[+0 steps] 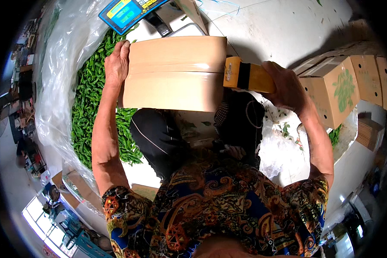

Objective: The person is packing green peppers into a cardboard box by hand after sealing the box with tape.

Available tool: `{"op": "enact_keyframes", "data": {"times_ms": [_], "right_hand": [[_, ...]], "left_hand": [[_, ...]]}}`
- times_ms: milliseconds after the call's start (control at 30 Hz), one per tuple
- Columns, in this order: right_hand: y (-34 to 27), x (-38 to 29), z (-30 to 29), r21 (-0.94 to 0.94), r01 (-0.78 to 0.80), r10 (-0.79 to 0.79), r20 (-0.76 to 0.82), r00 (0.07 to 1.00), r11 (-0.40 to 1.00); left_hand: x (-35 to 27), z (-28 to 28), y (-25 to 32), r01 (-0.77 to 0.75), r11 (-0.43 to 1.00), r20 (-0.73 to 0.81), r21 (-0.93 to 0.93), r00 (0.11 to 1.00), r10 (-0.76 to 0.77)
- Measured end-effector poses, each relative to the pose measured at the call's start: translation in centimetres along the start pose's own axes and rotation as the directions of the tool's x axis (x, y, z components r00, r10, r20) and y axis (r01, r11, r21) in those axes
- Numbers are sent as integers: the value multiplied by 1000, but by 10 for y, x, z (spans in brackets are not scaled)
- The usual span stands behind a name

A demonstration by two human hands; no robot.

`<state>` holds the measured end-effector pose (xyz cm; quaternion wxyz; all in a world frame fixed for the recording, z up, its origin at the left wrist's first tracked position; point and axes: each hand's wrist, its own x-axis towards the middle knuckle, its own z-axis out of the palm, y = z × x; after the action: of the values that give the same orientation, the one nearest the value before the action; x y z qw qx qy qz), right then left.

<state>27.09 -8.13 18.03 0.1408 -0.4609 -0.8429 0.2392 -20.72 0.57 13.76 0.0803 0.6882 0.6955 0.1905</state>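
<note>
A closed cardboard box (174,87) lies across my knees, with a shiny strip of clear tape along the seam of its upward face. At its left end, my left hand (117,64) grips the edge, fingers over the far corner. My right hand (285,85) is closed around a yellow tool (258,77) with a black band, which looks like a tape dispenser. The tool's front end is at the box's right edge; whether it touches is unclear. Green peppers (90,113) lie in a large heap to the left, beside and partly behind my left forearm.
Clear plastic sheeting (54,80) borders the peppers. A digital scale with a blue display panel (125,14) stands beyond the box. Printed cardboard boxes (338,87) stand at the right, with flattened cardboard (369,133) nearby. Crumpled plastic (277,154) and leaves lie by my right leg.
</note>
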Motion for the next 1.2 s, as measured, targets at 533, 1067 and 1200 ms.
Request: {"op": "enact_keyframes", "data": {"times_ms": [533, 1067, 1200], "right_hand": [[63, -9, 88, 355, -90, 99, -7, 995, 930], [57, -25, 76, -142, -213, 235, 158, 959, 967], [0, 9, 47, -294, -158, 246, 291, 925, 943]], "left_hand": [[-2, -5, 16, 56, 997, 30, -58, 998, -54], [2, -4, 4, 46, 999, 36, -20, 998, -45], [-2, -6, -6, 3, 999, 7, 47, 1000, -3]]}}
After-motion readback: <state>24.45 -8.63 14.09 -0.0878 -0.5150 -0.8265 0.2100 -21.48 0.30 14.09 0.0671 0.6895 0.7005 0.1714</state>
